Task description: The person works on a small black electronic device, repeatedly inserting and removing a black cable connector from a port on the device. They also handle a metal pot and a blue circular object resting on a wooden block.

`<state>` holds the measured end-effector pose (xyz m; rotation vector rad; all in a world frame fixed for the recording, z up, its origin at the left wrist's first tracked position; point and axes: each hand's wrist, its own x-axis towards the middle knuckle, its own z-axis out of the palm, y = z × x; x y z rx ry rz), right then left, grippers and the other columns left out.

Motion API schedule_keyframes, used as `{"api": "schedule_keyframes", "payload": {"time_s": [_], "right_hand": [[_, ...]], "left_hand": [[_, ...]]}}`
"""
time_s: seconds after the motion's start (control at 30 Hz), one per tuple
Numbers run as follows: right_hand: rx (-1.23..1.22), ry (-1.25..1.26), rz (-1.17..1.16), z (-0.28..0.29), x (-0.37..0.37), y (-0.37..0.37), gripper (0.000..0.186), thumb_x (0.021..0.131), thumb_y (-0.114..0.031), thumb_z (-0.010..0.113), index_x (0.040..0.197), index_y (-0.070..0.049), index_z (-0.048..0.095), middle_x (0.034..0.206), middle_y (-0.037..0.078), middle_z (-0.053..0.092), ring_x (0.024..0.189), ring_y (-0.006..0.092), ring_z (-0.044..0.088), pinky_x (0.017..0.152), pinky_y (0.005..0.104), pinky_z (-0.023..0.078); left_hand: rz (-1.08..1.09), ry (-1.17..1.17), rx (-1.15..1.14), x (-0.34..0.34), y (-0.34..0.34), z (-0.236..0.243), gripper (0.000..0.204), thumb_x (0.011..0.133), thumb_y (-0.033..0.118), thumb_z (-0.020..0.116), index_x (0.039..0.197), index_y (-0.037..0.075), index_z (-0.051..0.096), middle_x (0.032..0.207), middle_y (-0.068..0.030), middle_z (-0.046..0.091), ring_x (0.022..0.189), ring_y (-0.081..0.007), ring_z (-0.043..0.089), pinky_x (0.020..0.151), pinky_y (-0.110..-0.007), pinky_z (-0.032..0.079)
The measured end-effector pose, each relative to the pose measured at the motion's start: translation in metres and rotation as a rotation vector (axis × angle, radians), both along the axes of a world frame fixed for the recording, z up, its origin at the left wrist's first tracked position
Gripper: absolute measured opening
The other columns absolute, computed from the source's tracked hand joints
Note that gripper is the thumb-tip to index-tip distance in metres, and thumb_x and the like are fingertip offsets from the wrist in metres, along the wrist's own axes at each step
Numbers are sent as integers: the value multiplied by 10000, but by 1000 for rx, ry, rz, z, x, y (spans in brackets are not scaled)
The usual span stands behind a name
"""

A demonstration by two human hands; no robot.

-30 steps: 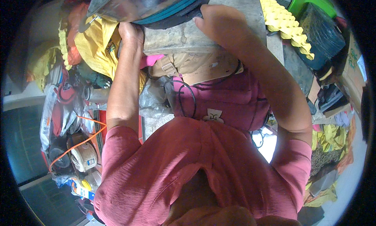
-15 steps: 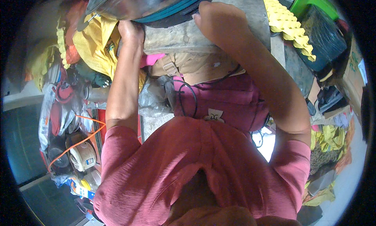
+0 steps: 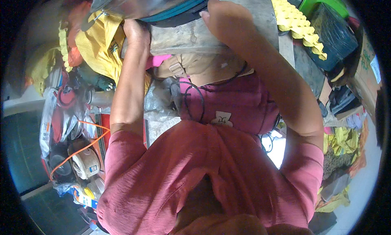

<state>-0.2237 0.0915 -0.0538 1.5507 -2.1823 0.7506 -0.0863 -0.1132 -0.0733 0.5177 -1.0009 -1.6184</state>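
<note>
- Right hand [image 3: 230, 21], between 12 and 1 o'clock in the view, is curled, its thumb tip pointing toward 9; its other fingertips are hidden, so whether it grasps anything cannot be told.
- Left hand [image 3: 136, 32], near 11 o'clock, reaches up to the lower edge of a dark glossy object [image 3: 150, 5]; its fingers are out of sight there, and whether they clasp it cannot be told.
- That dark glossy object lies toward 11 o'clock, cut off by the upper edge; its curved teal band [image 3: 179, 11] runs roughly from 8 to 2 o'clock, and its visible long axis follows that slant.
- Its narrow corner points toward 8 o'clock, with a metal pin [image 3: 101, 15] beside it.
- Below the band is a grey worn slab [image 3: 179, 43].
- Just to the slab's 6 o'clock side is a tan fabric piece with a buckle [image 3: 177, 69], then a maroon bag [image 3: 244, 104] crossed by a black cord [image 3: 202, 102].
- Yellow sack [image 3: 97, 43] sits toward 10 o'clock; a yellow scalloped strip [image 3: 299, 25] lies between 1 and 2.
</note>
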Motion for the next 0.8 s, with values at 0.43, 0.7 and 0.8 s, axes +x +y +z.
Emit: {"api": "schedule_keyframes", "payload": {"time_s": [0.43, 0.7, 0.8], "right_hand": [[-155, 73, 48, -9, -9, 18, 210, 772, -290, 606, 780, -84, 566, 654, 115, 593, 620, 311, 594, 545, 422, 474], [-155, 130, 51, -6, -11, 10, 224, 773, -290, 612, 734, -81, 542, 625, 113, 573, 608, 307, 589, 527, 414, 467], [-137, 78, 68, -2, -12, 13, 232, 779, -290, 607, 740, -72, 540, 637, 130, 577, 624, 322, 589, 550, 423, 468]], "left_hand": [[45, -58, -29, 0, -5, -4, 368, 900, 293, 490, 1135, 9, 491, 1122, -85, 532, 1033, -202, 483, 905, -313, 381], [27, -94, -26, 1, 3, 2, 407, 896, 276, 489, 1190, -2, 447, 1165, -100, 504, 1059, -230, 480, 940, -341, 368], [3, -102, -86, 3, -1, -2, 409, 896, 280, 491, 1193, 2, 446, 1167, -104, 503, 1058, -232, 480, 935, -346, 375]]}}
